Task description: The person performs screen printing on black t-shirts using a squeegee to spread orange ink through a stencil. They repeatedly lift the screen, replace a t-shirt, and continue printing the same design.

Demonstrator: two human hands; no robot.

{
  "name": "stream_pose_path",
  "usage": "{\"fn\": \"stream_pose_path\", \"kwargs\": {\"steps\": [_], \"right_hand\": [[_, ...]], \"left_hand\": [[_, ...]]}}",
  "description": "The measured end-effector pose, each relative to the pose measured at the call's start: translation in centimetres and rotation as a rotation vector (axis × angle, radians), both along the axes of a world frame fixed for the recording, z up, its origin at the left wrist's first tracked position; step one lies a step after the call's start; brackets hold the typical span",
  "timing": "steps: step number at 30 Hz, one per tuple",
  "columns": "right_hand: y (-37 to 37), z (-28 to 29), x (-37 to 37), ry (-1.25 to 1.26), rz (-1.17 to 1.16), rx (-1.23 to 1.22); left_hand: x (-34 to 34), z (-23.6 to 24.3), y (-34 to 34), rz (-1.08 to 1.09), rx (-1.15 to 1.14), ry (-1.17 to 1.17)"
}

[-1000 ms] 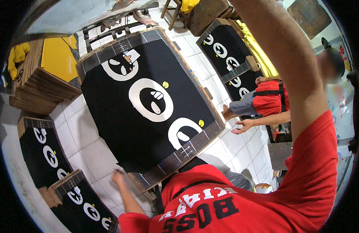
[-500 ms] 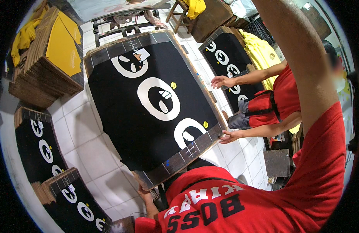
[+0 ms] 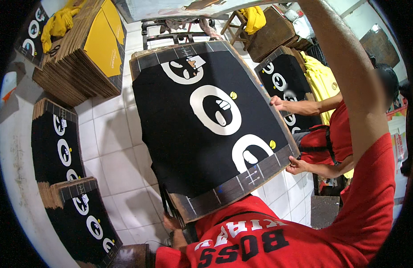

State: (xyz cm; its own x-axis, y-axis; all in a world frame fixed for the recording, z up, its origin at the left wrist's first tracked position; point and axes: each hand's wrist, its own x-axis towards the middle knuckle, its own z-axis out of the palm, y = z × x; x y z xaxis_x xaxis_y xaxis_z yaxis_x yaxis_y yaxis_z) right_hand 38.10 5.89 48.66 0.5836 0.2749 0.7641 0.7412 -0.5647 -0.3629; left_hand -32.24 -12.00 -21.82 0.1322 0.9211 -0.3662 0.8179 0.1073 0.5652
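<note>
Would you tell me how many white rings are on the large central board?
3: the upper ring, the middle ring and the lower ring, running diagonally down the board.

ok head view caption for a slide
Black cloth on a board, left hand at one corner, co-worker's hands on its right edge

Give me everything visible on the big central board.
The board is broad, flat and roughly rectangular, with a wood-like brown edge and dark, white-ruled strips at its near and far ends. Black cloth covers most of it, printed with three white eyes and two small yellow marks. It lies askew above white floor tiles; its support is hidden. A co-worker's hands hold its right edge; the wearer's left hand is at its near-left corner, grip hidden.
</note>
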Motion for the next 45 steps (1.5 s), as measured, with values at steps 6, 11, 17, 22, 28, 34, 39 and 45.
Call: {"fn": "stream_pose_path", "kwargs": {"steps": [6, 11, 17, 22, 28, 34, 39, 45], "right_hand": [[-0.5, 1.4, -0.6, -0.013, 0.027, -0.049], [-0.8, 3.1, 1.5, -0.029, 0.0, -0.081], [-1.1, 3.0, 1.5, 0.033, 0.038, -0.115], [-0.5, 3.0, 1.6, -0.121, -0.008, -0.113], [-0.2, 2.6, 2.5, -0.124, 0.085, -0.044], [-0.7, 1.8, 2.3, -0.158, 0.11, 0.028], [-1.1, 0.6, 2.6, -0.135, 0.098, -0.041], [-2.1, -0.2, 2.0, -0.035, 0.064, -0.035]], "left_hand": [[3.7, 5.8, 4.5, 0.058, 0.356, 0.17], [5.8, 15.5, 12.9, 0.093, 0.546, 0.28], [-1.3, 31.4, 17.4, 0.197, 0.51, 0.493], [-12.1, 46.7, 14.3, 0.37, 0.65, 0.487], [-24.1, 58.1, 7.5, 0.774, 0.688, -0.024], [-31.3, 46.1, 7.7, 0.979, 0.487, -0.646], [-19.3, 30.4, 8.0, 1.024, 0.426, -0.721], [-5.3, 23.6, 9.3, 0.688, 0.058, -0.552]]}}
